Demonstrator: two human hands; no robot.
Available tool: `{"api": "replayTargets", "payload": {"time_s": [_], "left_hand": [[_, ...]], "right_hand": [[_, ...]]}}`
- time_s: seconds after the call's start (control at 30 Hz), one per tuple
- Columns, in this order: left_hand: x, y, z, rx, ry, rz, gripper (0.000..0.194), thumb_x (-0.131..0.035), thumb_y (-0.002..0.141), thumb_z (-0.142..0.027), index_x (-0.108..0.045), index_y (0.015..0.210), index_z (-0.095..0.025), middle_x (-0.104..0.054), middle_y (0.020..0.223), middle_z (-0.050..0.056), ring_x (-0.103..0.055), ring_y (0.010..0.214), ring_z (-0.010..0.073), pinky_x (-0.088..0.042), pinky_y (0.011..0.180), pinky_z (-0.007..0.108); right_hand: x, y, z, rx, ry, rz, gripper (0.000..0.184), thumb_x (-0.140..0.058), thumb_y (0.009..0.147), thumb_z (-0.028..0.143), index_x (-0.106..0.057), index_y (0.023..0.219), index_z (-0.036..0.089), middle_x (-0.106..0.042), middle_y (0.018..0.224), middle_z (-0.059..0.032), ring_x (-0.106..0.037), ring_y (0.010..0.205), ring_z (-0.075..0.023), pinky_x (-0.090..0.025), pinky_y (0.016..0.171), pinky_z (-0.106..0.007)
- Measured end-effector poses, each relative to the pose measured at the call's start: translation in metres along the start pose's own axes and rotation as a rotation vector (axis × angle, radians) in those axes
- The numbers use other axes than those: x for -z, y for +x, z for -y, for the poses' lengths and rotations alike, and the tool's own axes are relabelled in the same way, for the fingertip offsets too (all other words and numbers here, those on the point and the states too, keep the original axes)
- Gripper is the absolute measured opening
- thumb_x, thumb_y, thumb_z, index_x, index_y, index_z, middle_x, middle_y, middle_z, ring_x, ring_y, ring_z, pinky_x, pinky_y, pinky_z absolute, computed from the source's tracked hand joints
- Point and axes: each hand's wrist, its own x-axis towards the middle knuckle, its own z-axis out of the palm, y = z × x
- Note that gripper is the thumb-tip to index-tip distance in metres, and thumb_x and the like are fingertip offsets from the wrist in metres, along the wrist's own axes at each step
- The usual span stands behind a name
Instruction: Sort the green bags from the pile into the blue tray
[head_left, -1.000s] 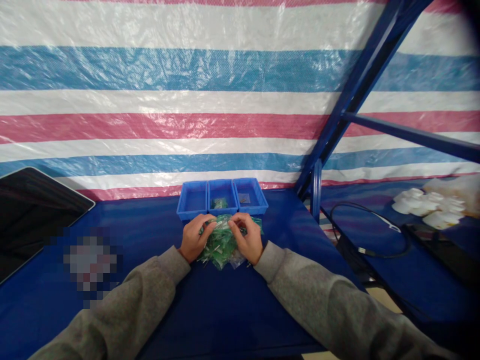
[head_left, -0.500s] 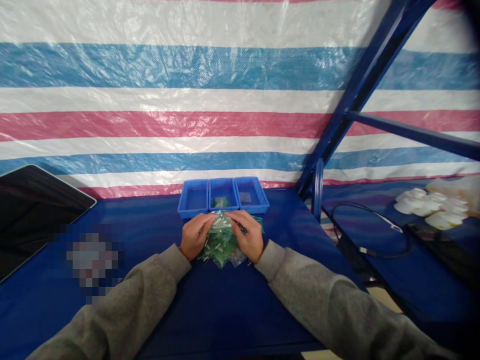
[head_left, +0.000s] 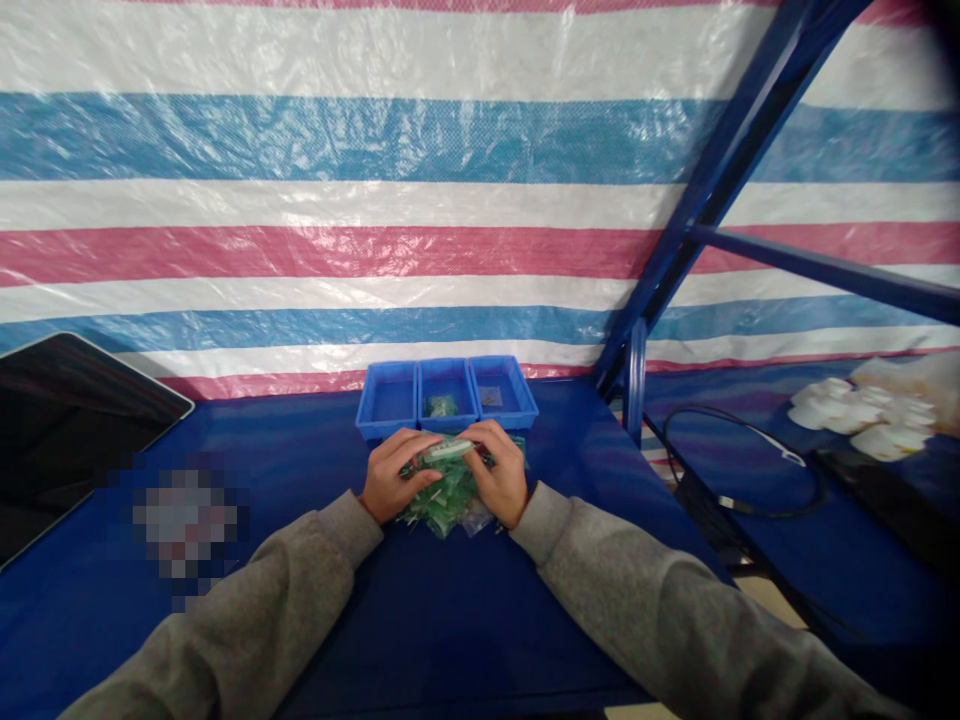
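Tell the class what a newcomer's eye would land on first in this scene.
First, the striped red, white and blue tarpaulin filling the background. Then, centre table, the left hand and right hand grip a clear bag of small green parts. Just behind sit three small blue trays, the middle one holding some green pieces.

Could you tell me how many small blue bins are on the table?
3, side by side at the table's back edge: left bin, middle bin, right bin. None seems hidden.

A dark tablet point(head_left: 67, 420) lies far left; white caps point(head_left: 855, 415) and a black cable point(head_left: 742, 470) right
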Motion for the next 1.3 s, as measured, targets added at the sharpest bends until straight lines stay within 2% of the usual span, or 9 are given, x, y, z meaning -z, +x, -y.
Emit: {"api": "replayTargets", "payload": {"time_s": [0.1,0.23,0.5,0.67,0.83,0.97,1.07,1.2,1.3], "left_hand": [[-0.0043,-0.0001,0.0009,0.019,0.103,-0.109,0.014,-0.059,0.081,-0.028,-0.064,0.085,-0.016,-0.059,0.082,0.005,-0.055,0.075,0.0142,-0.047,0.069,0.027],[-0.0073,-0.0015,0.0033,0.021,0.144,-0.145,0.013,-0.061,0.080,-0.022,-0.059,0.068,-0.015,-0.054,0.081,0.005,-0.052,0.075,0.0133,-0.046,0.067,0.026],[-0.0089,-0.0001,0.0031,0.045,0.136,-0.133,0.010,-0.059,0.080,-0.019,-0.059,0.071,-0.014,-0.053,0.082,0.004,-0.052,0.071,0.0109,-0.045,0.064,0.024],[-0.0083,0.0012,0.0017,0.067,0.099,-0.141,0.009,-0.059,0.080,-0.018,-0.059,0.072,-0.014,-0.056,0.086,0.005,-0.053,0.068,0.0096,-0.045,0.063,0.023],[-0.0065,0.0016,0.0008,0.027,0.040,-0.090,0.007,-0.056,0.082,-0.016,-0.061,0.077,-0.014,-0.060,0.082,0.005,-0.056,0.075,0.0128,-0.046,0.071,0.026],[-0.0058,0.0016,0.0018,0.046,0.042,-0.074,0.008,-0.057,0.082,-0.018,-0.061,0.076,-0.014,-0.057,0.069,0.002,-0.052,0.065,0.0116,-0.044,0.064,0.025],[-0.0050,0.0017,0.0008,0.079,0.066,-0.085,0.010,-0.058,0.082,-0.021,-0.062,0.088,-0.014,-0.056,0.067,0.000,-0.051,0.061,0.0105,-0.044,0.063,0.024],[-0.0060,0.0004,-0.0006,0.137,0.081,-0.104,0.031,-0.059,0.081,-0.024,-0.057,0.111,-0.015,-0.061,0.073,0.001,-0.054,0.060,0.0098,-0.048,0.066,0.024],[-0.0079,-0.0007,-0.0007,0.132,0.089,-0.186,0.033,-0.059,0.081,-0.024,-0.055,0.113,-0.015,-0.063,0.088,0.005,-0.054,0.058,0.0086,-0.050,0.064,0.024]], "right_hand": [[-0.0001,0.0002,0.0025,-0.014,-0.018,0.013,0.012,-0.050,0.087,0.026,-0.060,0.083,0.020,-0.058,0.081,-0.0033,-0.055,0.073,-0.0147,-0.045,0.067,-0.028],[0.0001,0.0004,0.0038,-0.020,-0.034,0.040,0.018,-0.048,0.087,0.028,-0.056,0.073,0.019,-0.055,0.072,-0.0013,-0.052,0.065,-0.0130,-0.042,0.063,-0.026],[0.0006,0.0009,0.0028,0.019,-0.014,0.066,0.020,-0.053,0.084,0.028,-0.053,0.067,0.019,-0.051,0.068,-0.0002,-0.050,0.063,-0.0123,-0.041,0.060,-0.025],[-0.0006,0.0010,0.0025,0.005,-0.001,0.090,0.013,-0.057,0.082,0.031,-0.056,0.076,0.019,-0.055,0.075,-0.0016,-0.051,0.064,-0.0128,-0.044,0.061,-0.025],[-0.0002,0.0016,0.0041,0.043,-0.053,0.131,0.015,-0.053,0.085,0.029,-0.059,0.076,0.019,-0.056,0.075,-0.0022,-0.051,0.068,-0.0139,-0.043,0.065,-0.026],[0.0008,0.0018,0.0056,0.049,-0.061,0.143,0.016,-0.049,0.087,0.028,-0.059,0.079,0.019,-0.056,0.075,-0.0028,-0.052,0.071,-0.0147,-0.043,0.067,-0.026],[0.0010,0.0014,0.0054,0.038,-0.065,0.139,0.016,-0.048,0.087,0.028,-0.058,0.079,0.018,-0.054,0.074,-0.0024,-0.051,0.070,-0.0147,-0.043,0.066,-0.027],[0.0009,0.0006,0.0045,0.029,-0.077,0.130,0.019,-0.048,0.087,0.029,-0.054,0.072,0.019,-0.050,0.070,-0.0010,-0.048,0.066,-0.0138,-0.040,0.063,-0.026],[0.0011,0.0004,0.0042,0.026,-0.083,0.129,0.022,-0.049,0.087,0.029,-0.052,0.068,0.019,-0.048,0.068,-0.0001,-0.047,0.063,-0.0133,-0.039,0.061,-0.026]]}}
